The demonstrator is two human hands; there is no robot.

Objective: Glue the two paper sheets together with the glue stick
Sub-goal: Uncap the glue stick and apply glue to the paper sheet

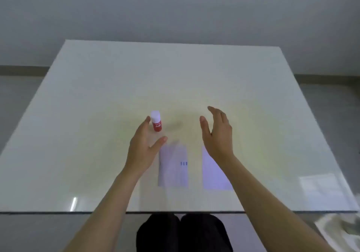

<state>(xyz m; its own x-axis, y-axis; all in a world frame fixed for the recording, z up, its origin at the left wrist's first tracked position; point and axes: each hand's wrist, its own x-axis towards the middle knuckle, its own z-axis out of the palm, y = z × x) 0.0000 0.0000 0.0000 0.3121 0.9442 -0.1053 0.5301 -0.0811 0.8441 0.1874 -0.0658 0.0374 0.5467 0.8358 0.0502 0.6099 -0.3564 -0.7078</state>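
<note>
A red glue stick [156,123] with a white cap stands upright on the white table [97,96]. My left hand [143,146] hovers just beside it on its near left, fingers apart, holding nothing. Two pale paper sheets lie flat side by side near me: the left sheet [173,166] carries small blue marks, and the right sheet [214,175] is partly covered by my right forearm. My right hand [218,133] is raised above the table beyond the right sheet, open, palm facing left.
The table's near edge [175,211] runs across the lower part of the view, with my dark-clothed legs below it. A pale crumpled object [339,230] lies off the table at the bottom right. A grey wall stands behind the table.
</note>
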